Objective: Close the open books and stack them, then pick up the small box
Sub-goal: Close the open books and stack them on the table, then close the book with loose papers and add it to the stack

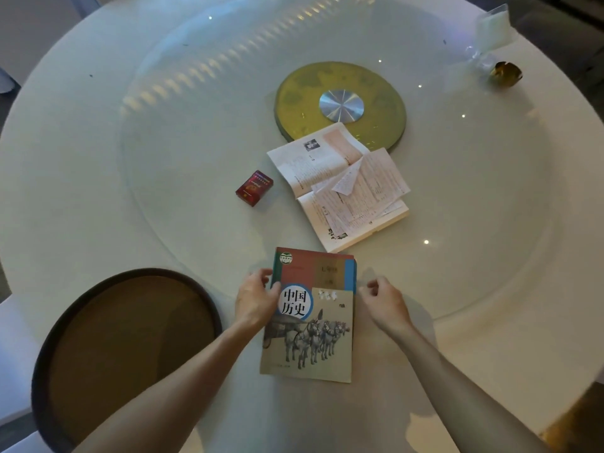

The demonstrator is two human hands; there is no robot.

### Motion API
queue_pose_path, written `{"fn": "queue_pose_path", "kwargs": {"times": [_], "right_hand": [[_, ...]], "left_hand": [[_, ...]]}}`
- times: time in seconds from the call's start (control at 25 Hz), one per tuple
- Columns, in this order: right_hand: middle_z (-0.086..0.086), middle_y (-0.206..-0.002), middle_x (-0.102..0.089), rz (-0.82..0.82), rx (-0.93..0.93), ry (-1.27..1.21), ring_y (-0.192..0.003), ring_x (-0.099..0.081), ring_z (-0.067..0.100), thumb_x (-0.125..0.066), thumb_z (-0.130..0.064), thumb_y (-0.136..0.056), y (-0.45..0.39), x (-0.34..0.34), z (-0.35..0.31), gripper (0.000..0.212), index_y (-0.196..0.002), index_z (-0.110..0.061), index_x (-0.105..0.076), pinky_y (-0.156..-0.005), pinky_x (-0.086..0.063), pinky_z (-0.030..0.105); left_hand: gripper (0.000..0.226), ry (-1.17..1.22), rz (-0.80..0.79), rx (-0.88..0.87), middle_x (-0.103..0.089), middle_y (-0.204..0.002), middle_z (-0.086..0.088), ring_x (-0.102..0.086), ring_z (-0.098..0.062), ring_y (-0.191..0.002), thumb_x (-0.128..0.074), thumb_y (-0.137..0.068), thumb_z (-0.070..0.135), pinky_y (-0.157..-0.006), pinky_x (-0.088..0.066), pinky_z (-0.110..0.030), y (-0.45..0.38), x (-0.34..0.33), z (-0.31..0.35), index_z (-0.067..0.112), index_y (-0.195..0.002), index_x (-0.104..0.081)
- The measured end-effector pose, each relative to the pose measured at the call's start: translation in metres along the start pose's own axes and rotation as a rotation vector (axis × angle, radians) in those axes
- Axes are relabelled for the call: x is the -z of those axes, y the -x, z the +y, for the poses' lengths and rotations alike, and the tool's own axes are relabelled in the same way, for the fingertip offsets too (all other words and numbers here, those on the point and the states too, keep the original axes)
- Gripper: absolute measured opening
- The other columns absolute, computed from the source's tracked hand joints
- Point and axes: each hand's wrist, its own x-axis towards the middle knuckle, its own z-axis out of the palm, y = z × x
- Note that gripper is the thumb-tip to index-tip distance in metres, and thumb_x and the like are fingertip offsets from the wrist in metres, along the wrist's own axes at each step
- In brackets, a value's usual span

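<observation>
A closed book (pixel 327 325) with a horse-and-chariot cover lies at the near edge of the white round table (pixel 98 197), apparently on top of another closed book whose red and blue edge shows at the far side. My left hand (pixel 256 297) rests on the cover's left edge, fingers curled over it. My right hand (pixel 387 300) hovers just right of the book with fingers loosely curled, holding nothing. Beyond them an open book (pixel 340 188) lies face up with loose, folded sheets on its pages. A small red box (pixel 254 188) sits to the left of the open book.
A yellow disc (pixel 340 99) with a metal hub marks the middle of the glass turntable. A dark round chair seat (pixel 127 348) sits below the table edge at the near left. At the far right stand a clear bag (pixel 493 27) and a small gold object (pixel 505 73).
</observation>
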Motion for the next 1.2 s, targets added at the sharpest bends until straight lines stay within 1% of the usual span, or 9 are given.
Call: {"fn": "queue_pose_path", "kwargs": {"times": [0.12, 0.28, 0.36, 0.52, 0.68, 0.8, 1.04, 1.12, 1.2], "right_hand": [[0.011, -0.119, -0.071, 0.086, 0.082, -0.020, -0.106, -0.065, 0.028, -0.052, -0.029, -0.100, -0.051, 0.043, -0.019, 0.032, -0.123, -0.011, -0.066, -0.090, -0.052, 0.038], [0.018, -0.127, -0.069, 0.182, 0.160, -0.010, -0.116, -0.063, 0.035, -0.049, -0.021, -0.101, -0.135, 0.104, -0.046, 0.036, -0.129, -0.006, -0.066, -0.095, -0.049, 0.039], [0.019, -0.134, -0.064, 0.179, 0.180, 0.024, -0.121, -0.061, 0.035, -0.048, -0.021, -0.101, -0.175, 0.125, -0.057, 0.039, -0.134, -0.006, -0.061, -0.099, -0.049, 0.040], [0.024, -0.148, -0.051, 0.113, 0.202, 0.123, -0.135, -0.051, 0.039, -0.047, -0.018, -0.102, -0.237, 0.142, -0.078, 0.048, -0.147, 0.001, -0.048, -0.110, -0.042, 0.044], [0.026, -0.152, -0.043, 0.091, 0.221, 0.184, -0.140, -0.044, 0.042, -0.046, -0.016, -0.102, -0.274, 0.136, -0.087, 0.054, -0.152, 0.002, -0.038, -0.114, -0.038, 0.049], [0.027, -0.140, -0.051, 0.108, 0.227, 0.222, -0.132, -0.049, 0.044, -0.045, -0.017, -0.100, -0.290, 0.128, -0.082, 0.044, -0.139, 0.003, -0.051, -0.109, -0.042, 0.051], [0.018, -0.123, -0.060, 0.105, 0.348, 0.201, -0.118, -0.056, 0.035, -0.051, -0.024, -0.099, -0.280, 0.106, -0.072, 0.033, -0.122, -0.005, -0.064, -0.102, -0.049, 0.050], [0.016, -0.121, -0.062, 0.102, 0.295, 0.126, -0.114, -0.060, 0.033, -0.056, -0.025, -0.096, -0.275, 0.103, -0.072, 0.032, -0.119, -0.005, -0.063, -0.100, -0.052, 0.051], [0.015, -0.116, -0.068, 0.084, 0.191, 0.046, -0.107, -0.066, 0.035, -0.059, -0.025, -0.090, -0.274, 0.105, -0.072, 0.031, -0.113, -0.005, -0.066, -0.092, -0.057, 0.054]], "left_hand": [[0.037, 0.096, 0.017, 0.008, -0.071, -0.116, -0.006, -0.065, -0.012, -0.087, -0.062, -0.097, 0.029, -0.059, -0.047, -0.014, -0.023, -0.002, 0.042, 0.014, -0.131, -0.062], [0.050, 0.158, 0.070, -0.008, -0.066, -0.131, -0.007, -0.064, -0.021, -0.116, -0.064, -0.096, 0.028, -0.096, -0.053, -0.034, -0.060, -0.021, 0.089, 0.012, -0.142, -0.056], [0.054, 0.231, 0.066, 0.073, -0.063, -0.135, -0.008, -0.060, -0.022, -0.121, -0.064, -0.096, 0.027, -0.101, -0.049, -0.035, -0.080, -0.029, 0.106, 0.009, -0.146, -0.051], [0.038, 0.344, 0.049, 0.237, -0.062, -0.100, -0.004, -0.056, -0.009, -0.076, -0.059, -0.097, 0.025, -0.064, -0.044, -0.024, -0.116, -0.049, 0.124, 0.001, -0.127, -0.059], [0.026, 0.314, 0.029, 0.260, -0.069, -0.102, -0.004, -0.059, -0.006, -0.073, -0.055, -0.100, 0.017, -0.053, -0.042, -0.019, -0.135, -0.067, 0.128, 0.003, -0.119, -0.065], [0.019, 0.324, 0.039, 0.279, -0.070, -0.098, -0.003, -0.061, -0.004, -0.071, -0.052, -0.101, 0.012, -0.042, -0.042, -0.011, -0.144, -0.073, 0.136, 0.004, -0.109, -0.068], [0.027, 0.332, 0.115, 0.308, -0.072, -0.099, -0.004, -0.067, -0.010, -0.071, -0.048, -0.105, 0.024, -0.044, -0.050, -0.019, -0.147, -0.080, 0.142, 0.004, -0.105, -0.065], [0.022, 0.356, 0.137, 0.303, -0.069, -0.095, 0.001, -0.065, -0.009, -0.068, -0.048, -0.106, 0.024, -0.040, -0.048, -0.015, -0.142, -0.081, 0.143, 0.007, -0.107, -0.063], [0.018, 0.390, 0.164, 0.326, -0.068, -0.101, 0.000, -0.068, -0.016, -0.078, -0.056, -0.102, 0.022, -0.048, -0.052, -0.021, -0.141, -0.080, 0.145, 0.009, -0.113, -0.061]]}}
